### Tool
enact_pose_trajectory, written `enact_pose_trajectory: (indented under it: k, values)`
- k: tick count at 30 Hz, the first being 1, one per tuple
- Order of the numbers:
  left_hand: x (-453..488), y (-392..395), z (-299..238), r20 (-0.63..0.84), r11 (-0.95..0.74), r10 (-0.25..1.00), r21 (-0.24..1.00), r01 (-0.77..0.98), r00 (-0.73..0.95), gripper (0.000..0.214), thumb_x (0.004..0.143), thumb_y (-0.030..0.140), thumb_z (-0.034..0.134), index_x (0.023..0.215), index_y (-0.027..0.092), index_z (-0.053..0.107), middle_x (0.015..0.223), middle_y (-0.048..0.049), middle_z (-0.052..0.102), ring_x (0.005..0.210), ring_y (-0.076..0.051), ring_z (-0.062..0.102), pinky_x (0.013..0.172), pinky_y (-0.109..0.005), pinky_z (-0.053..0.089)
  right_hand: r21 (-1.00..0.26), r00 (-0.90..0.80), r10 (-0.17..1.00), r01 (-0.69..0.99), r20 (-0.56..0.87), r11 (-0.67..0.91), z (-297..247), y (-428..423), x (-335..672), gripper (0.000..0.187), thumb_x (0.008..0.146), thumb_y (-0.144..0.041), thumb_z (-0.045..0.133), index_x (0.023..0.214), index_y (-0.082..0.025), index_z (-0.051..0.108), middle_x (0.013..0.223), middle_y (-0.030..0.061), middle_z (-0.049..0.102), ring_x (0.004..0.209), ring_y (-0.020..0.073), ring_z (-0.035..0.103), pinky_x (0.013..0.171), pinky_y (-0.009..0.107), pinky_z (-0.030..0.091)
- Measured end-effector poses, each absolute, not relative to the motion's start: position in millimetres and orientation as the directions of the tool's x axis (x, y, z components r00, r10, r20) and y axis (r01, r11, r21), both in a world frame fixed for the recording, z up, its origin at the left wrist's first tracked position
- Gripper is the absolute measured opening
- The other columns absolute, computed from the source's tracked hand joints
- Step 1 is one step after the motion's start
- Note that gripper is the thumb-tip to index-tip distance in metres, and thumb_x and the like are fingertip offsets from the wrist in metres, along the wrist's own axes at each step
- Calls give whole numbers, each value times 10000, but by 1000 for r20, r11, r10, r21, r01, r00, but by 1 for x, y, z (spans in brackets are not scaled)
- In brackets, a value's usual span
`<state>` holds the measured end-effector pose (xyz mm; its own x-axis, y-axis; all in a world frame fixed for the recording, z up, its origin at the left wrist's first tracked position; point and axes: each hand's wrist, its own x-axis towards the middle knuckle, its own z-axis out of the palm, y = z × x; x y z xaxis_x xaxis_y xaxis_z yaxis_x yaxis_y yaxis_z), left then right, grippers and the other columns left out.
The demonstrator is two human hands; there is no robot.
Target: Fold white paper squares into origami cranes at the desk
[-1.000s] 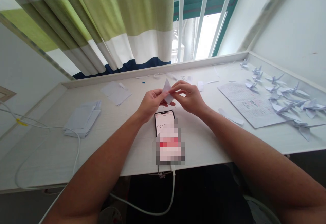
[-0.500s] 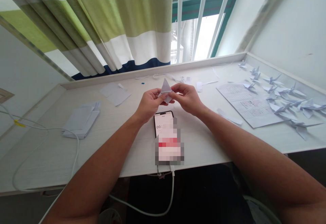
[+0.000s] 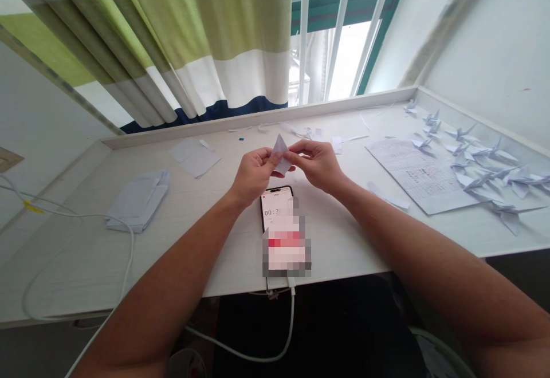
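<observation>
Frame centre: left hand (image 3: 254, 174) and right hand (image 3: 317, 164) both pinch the folded paper (image 3: 281, 154) above the phone (image 3: 281, 217). Risk: uneven finger pressure could skew the crease or tear the tip.

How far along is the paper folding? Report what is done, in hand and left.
Done: many folded cranes lie on the right of the desk. In hand: left hand and right hand both pinch a pointed, part-folded paper above the phone. Left: judging by the stack of unfolded sheets at the left, more folding likely remains.
</observation>
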<state>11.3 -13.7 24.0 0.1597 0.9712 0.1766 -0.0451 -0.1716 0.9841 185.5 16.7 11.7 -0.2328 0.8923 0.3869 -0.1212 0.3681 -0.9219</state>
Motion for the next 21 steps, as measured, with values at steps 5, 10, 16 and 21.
enact_pose_trajectory:
  k: [5,10,16,21]
  values:
    - [11,-14,25,165,-160,976,986,-44,141,486,866,605,831,954,137,734,880,-102,820,896,-262,825,697,-303,618,-914,-209,890,-114,405,389,10,18,183,416,752,-585,914,788,-198,764,729,27,733,679,181,694,671,390,631]
    - [11,-15,28,109,-101,982,993,-56,151,424,932,540,789,1045,134,747,952,-108,830,869,-247,830,750,-330,646,-921,-215,896,-124,388,369,11,19,187,402,839,-601,833,822,-202,789,819,45,775,772,188,713,771,396,638]
    - [9,-14,26,124,-116,981,991,-60,147,408,958,518,765,1081,129,758,982,-123,834,858,-244,830,748,-333,654,-929,-245,897,-145,368,341,14,18,189,327,891,-532,783,867,-206,804,862,41,783,816,182,713,842,401,629]
    - [11,-15,26,127,-119,978,991,-57,164,441,911,533,813,1070,127,751,977,-117,833,882,-247,831,782,-343,657,-920,-217,894,-87,391,382,11,19,189,317,811,-520,859,861,-216,785,878,43,777,849,200,714,810,394,620]
